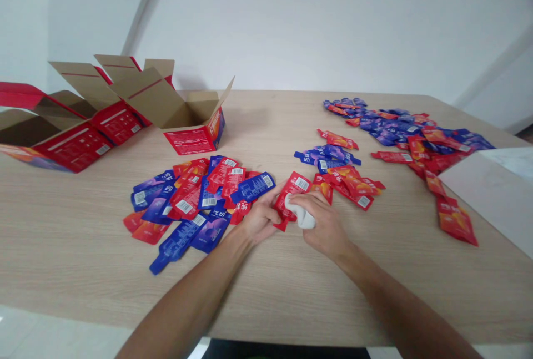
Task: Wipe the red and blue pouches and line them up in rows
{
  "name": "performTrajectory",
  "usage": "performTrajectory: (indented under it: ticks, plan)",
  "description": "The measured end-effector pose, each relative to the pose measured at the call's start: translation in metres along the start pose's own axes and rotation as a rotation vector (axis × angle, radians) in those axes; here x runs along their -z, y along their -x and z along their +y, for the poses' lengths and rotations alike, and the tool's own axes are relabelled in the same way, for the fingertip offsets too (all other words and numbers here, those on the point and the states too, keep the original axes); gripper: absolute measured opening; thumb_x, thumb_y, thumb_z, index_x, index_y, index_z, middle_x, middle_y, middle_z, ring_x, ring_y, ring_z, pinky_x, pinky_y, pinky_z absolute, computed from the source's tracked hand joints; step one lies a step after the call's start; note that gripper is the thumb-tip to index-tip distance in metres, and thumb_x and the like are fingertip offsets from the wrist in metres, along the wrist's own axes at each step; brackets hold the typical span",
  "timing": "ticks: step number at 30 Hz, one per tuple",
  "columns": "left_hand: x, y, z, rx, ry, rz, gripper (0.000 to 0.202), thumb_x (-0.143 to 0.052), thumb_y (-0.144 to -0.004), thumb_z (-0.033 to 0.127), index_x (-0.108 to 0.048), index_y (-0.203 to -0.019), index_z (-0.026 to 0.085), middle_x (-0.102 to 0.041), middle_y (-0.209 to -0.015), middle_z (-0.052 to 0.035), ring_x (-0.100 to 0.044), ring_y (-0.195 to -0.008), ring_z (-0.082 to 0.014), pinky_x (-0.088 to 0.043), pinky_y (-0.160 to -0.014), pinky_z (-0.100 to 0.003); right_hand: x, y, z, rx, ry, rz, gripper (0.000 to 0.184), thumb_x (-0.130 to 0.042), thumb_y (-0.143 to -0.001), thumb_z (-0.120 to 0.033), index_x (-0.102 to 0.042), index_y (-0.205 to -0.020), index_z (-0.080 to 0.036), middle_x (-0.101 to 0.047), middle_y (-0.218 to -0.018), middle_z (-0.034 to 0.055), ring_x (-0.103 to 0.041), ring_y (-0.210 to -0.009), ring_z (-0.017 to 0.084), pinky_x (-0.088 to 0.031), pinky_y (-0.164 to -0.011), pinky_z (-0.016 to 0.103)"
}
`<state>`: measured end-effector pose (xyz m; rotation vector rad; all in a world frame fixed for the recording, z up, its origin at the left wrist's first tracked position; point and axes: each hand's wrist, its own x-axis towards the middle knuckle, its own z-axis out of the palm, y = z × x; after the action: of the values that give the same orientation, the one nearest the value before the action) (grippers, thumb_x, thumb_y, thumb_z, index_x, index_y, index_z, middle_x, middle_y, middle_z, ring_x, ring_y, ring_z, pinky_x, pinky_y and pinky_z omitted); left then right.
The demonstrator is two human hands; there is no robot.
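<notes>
My left hand (262, 220) is closed on a red pouch (296, 186) whose barcode side faces up. Pressed against that pouch is a folded white cloth (303, 216), gripped in my right hand (327, 226). Left of my hands, red and blue pouches lie overlapping in a pile, with a blue pouch (255, 187) close to my left fingers. Just right of the held pouch, several red pouches (353, 181) and a few blue pouches (327, 156) lie in a small group.
Open red cardboard boxes stand at the back left, the nearest being a box (189, 141) with raised flaps. A larger heap of pouches (387, 126) spreads along the back right. A white panel (491, 192) covers the table's (266, 303) right side.
</notes>
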<state>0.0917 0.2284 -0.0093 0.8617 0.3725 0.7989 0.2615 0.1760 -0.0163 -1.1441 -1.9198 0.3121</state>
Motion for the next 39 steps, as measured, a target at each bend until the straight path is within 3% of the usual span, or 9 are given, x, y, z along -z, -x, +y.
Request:
performTrajectory:
  ticks: [5, 8, 11, 14, 17, 20, 26, 34, 39]
  plan:
    - [-0.003, -0.002, 0.003, 0.029, 0.116, 0.140, 0.073, -0.054, -0.064, 0.015, -0.055, -0.137, 0.016, -0.071, -0.115, -0.0110, -0.069, -0.099, -0.0266, -0.053, -0.086, -0.040, -0.002, -0.001, -0.008, 0.016, 0.006, -0.050, 0.071, -0.049, -0.057, 0.006, -0.062, -0.119, -0.028, -0.071, -0.116, 0.0034, -0.060, -0.108, 0.025, -0.050, -0.092, 0.040]
    - [-0.002, -0.005, 0.001, 0.004, 0.171, 0.270, 0.051, -0.057, -0.081, 0.022, -0.058, -0.131, 0.017, -0.073, -0.110, -0.0102, -0.070, -0.096, -0.0244, -0.054, -0.085, -0.037, -0.005, -0.001, -0.015, 0.082, -0.033, -0.155, 0.066, -0.050, -0.060, 0.005, -0.063, -0.116, -0.027, -0.072, -0.113, 0.0030, -0.060, -0.105, 0.024, -0.050, -0.090, 0.039]
    - [0.001, -0.007, -0.003, -0.010, 0.199, 0.333, 0.041, -0.058, -0.086, 0.021, -0.061, -0.126, 0.017, -0.074, -0.105, -0.0086, -0.071, -0.092, -0.0222, -0.054, -0.085, -0.035, -0.006, -0.001, -0.017, 0.115, -0.065, -0.218, 0.065, -0.052, -0.059, 0.004, -0.063, -0.115, -0.027, -0.072, -0.111, 0.0023, -0.061, -0.105, 0.024, -0.051, -0.089, 0.038]
    - [0.001, -0.008, -0.007, 0.009, 0.192, 0.273, 0.039, -0.056, -0.091, 0.032, -0.062, -0.127, 0.017, -0.074, -0.109, -0.0095, -0.070, -0.097, -0.0240, -0.053, -0.089, -0.037, -0.004, 0.000, -0.012, 0.101, -0.053, -0.209, 0.064, -0.052, -0.059, 0.003, -0.064, -0.114, -0.028, -0.072, -0.109, 0.0023, -0.062, -0.101, 0.024, -0.051, -0.087, 0.038]
    - [-0.002, -0.006, -0.011, 0.038, 0.188, 0.173, 0.047, -0.050, -0.094, 0.046, -0.062, -0.128, 0.017, -0.071, -0.119, -0.0115, -0.067, -0.109, -0.0269, -0.051, -0.094, -0.041, -0.001, 0.000, -0.004, 0.010, 0.032, -0.031, 0.067, -0.049, -0.060, 0.005, -0.063, -0.117, -0.027, -0.071, -0.113, 0.0037, -0.061, -0.106, 0.025, -0.050, -0.091, 0.040]
    - [-0.005, -0.005, -0.014, 0.067, 0.185, 0.167, 0.048, -0.046, -0.095, 0.050, -0.063, -0.129, 0.020, -0.068, -0.127, -0.0103, -0.063, -0.117, -0.0260, -0.049, -0.098, -0.039, 0.000, -0.002, -0.002, -0.048, 0.107, 0.083, 0.070, -0.048, -0.060, 0.006, -0.062, -0.121, -0.026, -0.069, -0.120, 0.0050, -0.058, -0.112, 0.027, -0.048, -0.095, 0.042]
    - [-0.004, -0.004, -0.013, 0.119, 0.137, 0.136, 0.062, -0.044, -0.093, 0.060, -0.056, -0.139, 0.020, -0.069, -0.124, -0.0123, -0.065, -0.112, -0.0285, -0.048, -0.096, -0.043, -0.009, -0.001, -0.008, 0.049, 0.032, -0.083, 0.065, -0.048, -0.063, 0.006, -0.064, -0.117, -0.026, -0.071, -0.111, 0.0041, -0.061, -0.103, 0.025, -0.051, -0.089, 0.039]
    - [-0.010, -0.004, -0.022, 0.117, 0.126, 0.138, 0.053, -0.047, -0.094, 0.055, -0.063, -0.129, 0.019, -0.069, -0.122, -0.0112, -0.066, -0.106, -0.0249, -0.052, -0.088, -0.036, 0.009, -0.007, 0.002, -0.155, 0.178, 0.247, 0.049, -0.053, -0.076, -0.002, -0.063, -0.118, -0.026, -0.069, -0.119, 0.0071, -0.059, -0.115, 0.026, -0.046, -0.101, 0.043]
    - [-0.007, -0.006, -0.019, 0.035, 0.168, 0.184, 0.044, -0.052, -0.093, 0.047, -0.065, -0.125, 0.020, -0.071, -0.118, -0.0092, -0.066, -0.108, -0.0251, -0.052, -0.091, -0.037, -0.005, -0.004, -0.003, -0.026, 0.070, 0.074, 0.057, -0.051, -0.069, 0.002, -0.062, -0.118, -0.025, -0.070, -0.117, 0.0067, -0.061, -0.110, 0.025, -0.049, -0.096, 0.041]
